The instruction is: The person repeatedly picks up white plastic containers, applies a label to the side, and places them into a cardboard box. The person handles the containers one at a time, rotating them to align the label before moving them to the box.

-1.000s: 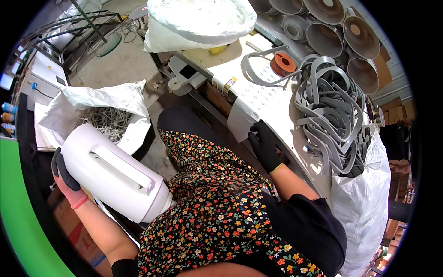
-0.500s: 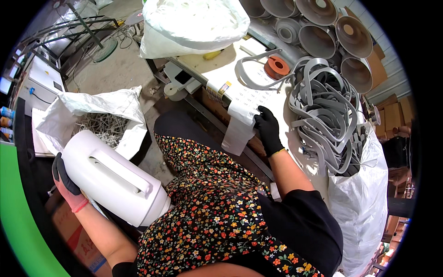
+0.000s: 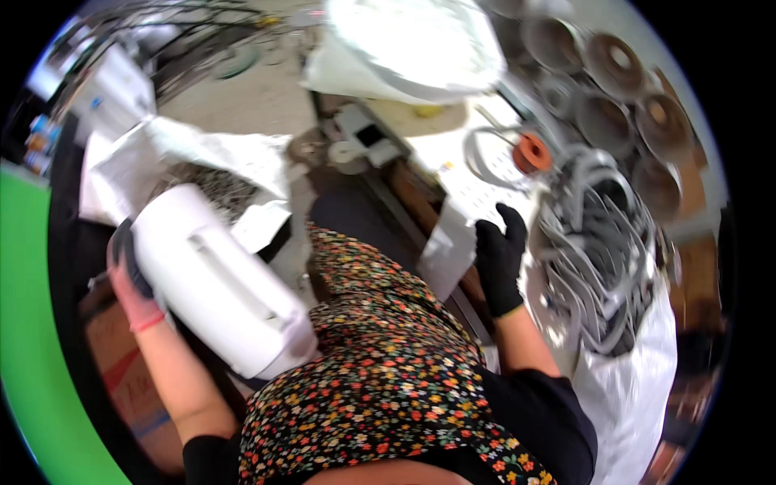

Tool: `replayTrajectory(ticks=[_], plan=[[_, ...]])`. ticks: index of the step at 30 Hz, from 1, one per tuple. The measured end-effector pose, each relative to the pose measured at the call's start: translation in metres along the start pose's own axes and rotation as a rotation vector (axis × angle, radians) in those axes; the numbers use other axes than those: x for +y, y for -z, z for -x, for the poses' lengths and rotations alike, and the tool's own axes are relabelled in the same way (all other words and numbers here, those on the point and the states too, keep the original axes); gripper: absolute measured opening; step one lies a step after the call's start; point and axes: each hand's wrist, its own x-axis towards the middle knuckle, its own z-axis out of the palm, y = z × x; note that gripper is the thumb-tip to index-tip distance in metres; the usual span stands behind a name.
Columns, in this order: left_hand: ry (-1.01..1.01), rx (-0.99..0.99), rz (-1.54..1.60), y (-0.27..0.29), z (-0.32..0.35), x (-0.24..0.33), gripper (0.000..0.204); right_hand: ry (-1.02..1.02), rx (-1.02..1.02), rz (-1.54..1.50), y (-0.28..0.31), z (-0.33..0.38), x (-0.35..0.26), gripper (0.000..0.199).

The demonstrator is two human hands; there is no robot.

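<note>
Opened wider since the earlier frame, the right hand [image 3: 500, 265], fingers apart, is near the sheet [image 3: 449, 249]; the left hand [image 3: 133, 281], clasp indiscernible, touches the white cylinder [image 3: 212, 276] tilted against the apron [image 3: 380, 364].

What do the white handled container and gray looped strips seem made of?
White handled container: likely plastic, smooth, evenly white, softly shaded; coated metal possible.
Gray looped strips: likely rubber or flexible plastic, given their loose bends; blur leaves finish unclear.
</note>
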Motion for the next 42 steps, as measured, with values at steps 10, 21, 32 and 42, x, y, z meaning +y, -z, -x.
replayTrajectory(ticks=[10,21,32,42], plan=[[-0.181,-0.228,-0.106,-0.089,0.008,0.078,0.016,-0.301,-0.91,-1.652,-0.012,-0.196,-0.187,0.06],[-0.217,-0.168,-0.126,-0.068,0.018,0.08,0.017,-0.168,-0.89,-1.504,-0.067,-0.182,-0.226,0.07],[0.446,-0.19,-0.243,-0.049,0.026,0.035,0.047,-0.338,-0.547,-2.615,-0.127,-0.117,-0.181,0.041],[0.071,-0.391,-0.085,-0.093,-0.006,0.029,0.039,0.242,-0.755,-0.904,-0.122,-0.086,-0.137,0.022]])
